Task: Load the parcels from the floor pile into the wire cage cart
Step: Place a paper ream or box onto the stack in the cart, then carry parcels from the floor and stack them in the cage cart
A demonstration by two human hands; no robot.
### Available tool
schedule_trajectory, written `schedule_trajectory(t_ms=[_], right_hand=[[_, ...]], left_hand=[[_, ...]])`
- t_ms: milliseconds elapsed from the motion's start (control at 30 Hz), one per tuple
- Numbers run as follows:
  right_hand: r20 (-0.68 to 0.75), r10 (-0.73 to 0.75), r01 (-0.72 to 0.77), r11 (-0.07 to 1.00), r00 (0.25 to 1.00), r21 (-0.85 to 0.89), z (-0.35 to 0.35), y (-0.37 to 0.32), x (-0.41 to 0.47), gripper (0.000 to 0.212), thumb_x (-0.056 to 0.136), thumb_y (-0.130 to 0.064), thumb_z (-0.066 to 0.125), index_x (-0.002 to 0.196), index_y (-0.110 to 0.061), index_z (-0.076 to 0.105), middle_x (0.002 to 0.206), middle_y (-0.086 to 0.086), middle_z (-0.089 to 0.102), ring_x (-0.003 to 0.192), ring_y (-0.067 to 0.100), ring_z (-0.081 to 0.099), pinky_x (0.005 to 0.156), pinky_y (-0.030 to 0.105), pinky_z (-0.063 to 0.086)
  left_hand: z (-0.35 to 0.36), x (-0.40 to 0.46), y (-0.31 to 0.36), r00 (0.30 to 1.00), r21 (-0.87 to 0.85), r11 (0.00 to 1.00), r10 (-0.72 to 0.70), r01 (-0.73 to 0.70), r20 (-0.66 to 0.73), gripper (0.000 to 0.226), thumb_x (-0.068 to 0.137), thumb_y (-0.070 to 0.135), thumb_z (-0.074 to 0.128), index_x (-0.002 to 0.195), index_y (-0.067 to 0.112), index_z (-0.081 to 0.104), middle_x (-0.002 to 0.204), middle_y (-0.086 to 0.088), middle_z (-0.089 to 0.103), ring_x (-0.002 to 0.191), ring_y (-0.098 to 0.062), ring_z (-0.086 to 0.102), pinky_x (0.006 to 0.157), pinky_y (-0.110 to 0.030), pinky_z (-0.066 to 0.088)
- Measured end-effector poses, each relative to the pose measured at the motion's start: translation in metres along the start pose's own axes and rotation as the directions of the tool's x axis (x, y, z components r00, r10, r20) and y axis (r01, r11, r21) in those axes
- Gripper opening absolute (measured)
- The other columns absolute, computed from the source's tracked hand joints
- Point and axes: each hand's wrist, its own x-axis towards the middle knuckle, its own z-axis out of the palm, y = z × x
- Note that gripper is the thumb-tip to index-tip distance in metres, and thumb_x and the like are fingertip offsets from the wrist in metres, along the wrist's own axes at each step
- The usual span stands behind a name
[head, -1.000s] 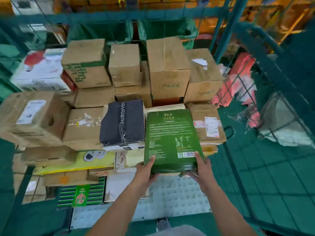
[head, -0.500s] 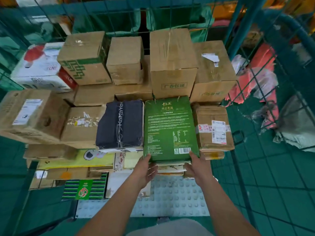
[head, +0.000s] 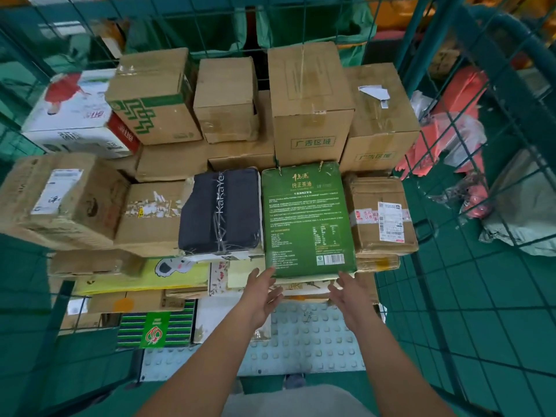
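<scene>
A flat green box (head: 307, 221) with white print lies on top of the stack inside the wire cage cart (head: 469, 188), between a black wrapped parcel (head: 222, 210) and a taped brown carton (head: 382, 216). My left hand (head: 260, 291) is open just below the green box's near left corner, fingertips close to its edge. My right hand (head: 350, 291) is open below the near right corner, apart from the box. Both hands hold nothing.
Brown cartons (head: 310, 100) fill the back rows, and a white and red box (head: 75, 115) sits at the far left. Lower layers show a yellow box (head: 144, 273) and a green-striped box (head: 155, 328). Plastic-bagged parcels (head: 460, 145) lie outside the cage on the right. Green floor tiles (head: 481, 311) surround it.
The green box was pushed forward onto the stack and set flat. Both hands have let go of it and drawn back slightly, fingers now spread.
</scene>
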Motion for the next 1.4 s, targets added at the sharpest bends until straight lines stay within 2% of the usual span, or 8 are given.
schedule_trajectory(t_ms=[100, 233, 367, 433, 600, 900, 1133, 1400], right_hand=[[0.021, -0.021, 0.022, 0.999, 1.0, -0.038, 0.003, 0.017, -0.007, 0.06, 0.105, -0.014, 0.055, 0.159, -0.019, 0.028, 0.134, 0.01, 0.059, 0.108, 0.02, 0.065, 0.089, 0.032, 0.059], [0.028, -0.077, 0.077, 0.997, 0.997, 0.008, 0.003, 0.047, -0.04, 0.043, 0.107, -0.01, 0.049, 0.149, -0.016, 0.043, 0.114, 0.009, 0.061, 0.12, 0.035, 0.062, 0.096, 0.034, 0.052], [-0.038, -0.111, 0.113, 0.992, 0.993, 0.064, -0.005, 0.084, -0.087, 0.045, 0.108, -0.017, 0.049, 0.152, -0.021, 0.044, 0.135, 0.008, 0.061, 0.111, 0.024, 0.066, 0.093, 0.036, 0.055], [-0.122, -0.102, 0.117, 0.986, 0.987, 0.12, -0.012, 0.107, -0.11, 0.036, 0.109, -0.022, 0.049, 0.145, -0.016, 0.049, 0.136, 0.01, 0.06, 0.114, 0.027, 0.065, 0.093, 0.037, 0.053], [-0.294, -0.076, 0.143, 0.966, 0.953, 0.214, -0.039, 0.19, -0.176, 0.029, 0.106, -0.034, 0.055, 0.13, -0.018, 0.055, 0.124, 0.007, 0.064, 0.112, 0.026, 0.065, 0.099, 0.04, 0.052], [-0.552, 0.046, 0.264, 0.843, 0.833, 0.468, -0.115, 0.306, -0.274, 0.048, 0.105, -0.041, 0.056, 0.143, -0.012, 0.049, 0.127, 0.01, 0.063, 0.113, 0.03, 0.064, 0.095, 0.041, 0.052], [-0.62, 0.202, 0.341, 0.686, 0.758, 0.642, -0.181, 0.406, -0.332, 0.043, 0.105, -0.041, 0.054, 0.139, -0.014, 0.054, 0.128, 0.009, 0.063, 0.11, 0.027, 0.063, 0.088, 0.037, 0.052], [-0.593, 0.341, 0.407, 0.48, 0.73, 0.777, -0.287, 0.526, -0.377, 0.048, 0.104, -0.044, 0.055, 0.142, -0.014, 0.053, 0.122, 0.006, 0.064, 0.109, 0.024, 0.063, 0.089, 0.039, 0.051]], left_hand=[[-0.016, -0.005, -0.003, 0.999, 0.024, 1.0, 0.015, -0.016, 0.033, 0.071, 0.102, 0.034, 0.063, 0.16, 0.032, 0.024, 0.133, -0.004, 0.059, 0.114, -0.027, 0.066, 0.091, -0.038, 0.061], [-0.041, -0.014, -0.01, 0.995, 0.097, 0.995, 0.012, -0.022, 0.099, 0.064, 0.104, 0.032, 0.059, 0.159, 0.029, 0.026, 0.139, -0.007, 0.057, 0.106, -0.027, 0.064, 0.095, -0.039, 0.057], [-0.06, -0.026, -0.018, 0.977, 0.258, 0.966, -0.024, -0.031, 0.21, 0.043, 0.107, 0.028, 0.053, 0.148, 0.018, 0.041, 0.11, -0.004, 0.063, 0.083, -0.019, 0.057, 0.074, -0.03, 0.051], [-0.067, -0.029, -0.026, 0.966, 0.323, 0.946, -0.043, -0.043, 0.254, 0.044, 0.107, 0.032, 0.054, 0.147, 0.018, 0.044, 0.124, -0.007, 0.063, 0.079, -0.015, 0.057, 0.07, -0.027, 0.049], [-0.079, -0.053, -0.07, 0.918, 0.493, 0.868, -0.153, -0.052, 0.367, 0.047, 0.106, 0.037, 0.055, 0.149, 0.027, 0.04, 0.137, 0.0, 0.054, 0.118, -0.025, 0.06, 0.092, -0.036, 0.051], [-0.054, -0.124, -0.159, 0.799, 0.713, 0.658, -0.281, -0.243, 0.532, 0.051, 0.106, 0.035, 0.055, 0.153, 0.029, 0.038, 0.128, 0.002, 0.059, 0.108, -0.021, 0.063, 0.093, -0.038, 0.053], [-0.042, -0.183, -0.272, 0.702, 0.816, 0.471, -0.453, -0.334, 0.549, 0.052, 0.104, 0.039, 0.056, 0.153, 0.031, 0.039, 0.133, 0.001, 0.059, 0.113, -0.024, 0.062, 0.078, -0.032, 0.053], [-0.022, -0.25, -0.439, 0.686, 0.87, 0.207, -0.545, -0.448, 0.483, 0.054, 0.105, 0.039, 0.056, 0.155, 0.029, 0.039, 0.133, 0.001, 0.06, 0.116, -0.023, 0.062, 0.089, -0.035, 0.056]])
